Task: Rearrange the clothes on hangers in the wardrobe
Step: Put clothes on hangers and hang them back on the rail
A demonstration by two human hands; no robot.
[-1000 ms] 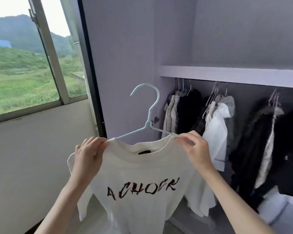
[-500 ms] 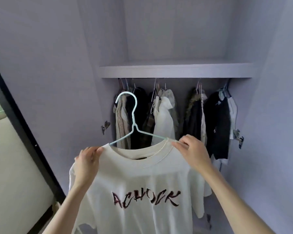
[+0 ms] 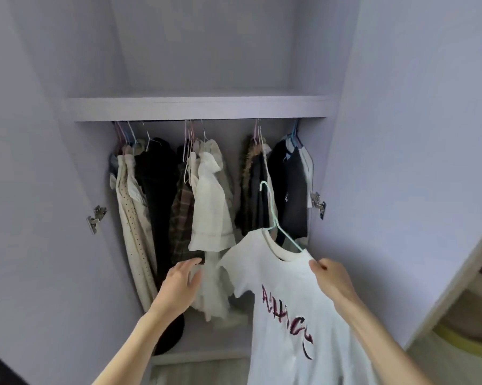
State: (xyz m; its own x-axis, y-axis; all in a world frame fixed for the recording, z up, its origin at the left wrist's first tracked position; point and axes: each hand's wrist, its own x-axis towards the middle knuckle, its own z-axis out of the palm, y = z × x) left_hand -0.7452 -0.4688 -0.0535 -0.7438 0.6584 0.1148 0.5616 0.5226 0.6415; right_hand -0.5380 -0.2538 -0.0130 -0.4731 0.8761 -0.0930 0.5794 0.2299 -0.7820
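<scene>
Right hand (image 3: 330,276) is pinching the shoulder of the white t-shirt (image 3: 292,309) w/ dark red lettering across the chest. The shirt hangs on a pale blue hanger (image 3: 273,215), tilted so the hook points up and left toward the wardrobe, not on the rail yet. It's in front of the right half of the opening, hook overlapping the dark clothes there.

Left hand (image 3: 180,284) holds nothing, fingers spread and relaxed, reaching in toward the bottom edge of the plaid garment (image 3: 183,215) and the white hooded top (image 3: 210,201). Fingertips look very near the plaid hem, can't tell if they're actually touching.

Inside the wardrobe, below the shelf (image 3: 198,108), clothes hang in roughly 4 bunches: cream dotted stuff (image 3: 131,207) far left w/ a black piece (image 3: 158,173) beside it, then the plaid + white top in the middle, then a dark jacket with a fur collar (image 3: 252,187), then dark tops (image 3: 292,190) far right on blue hangers (rail itself is hidden behind the shelf edge). A sheer white garment (image 3: 213,290) hangs low below the hooded top. Something dark (image 3: 170,334) sits on the wardrobe floor, left side, partly behind the left forearm. Metal hinges (image 3: 95,218) on both side walls.
</scene>
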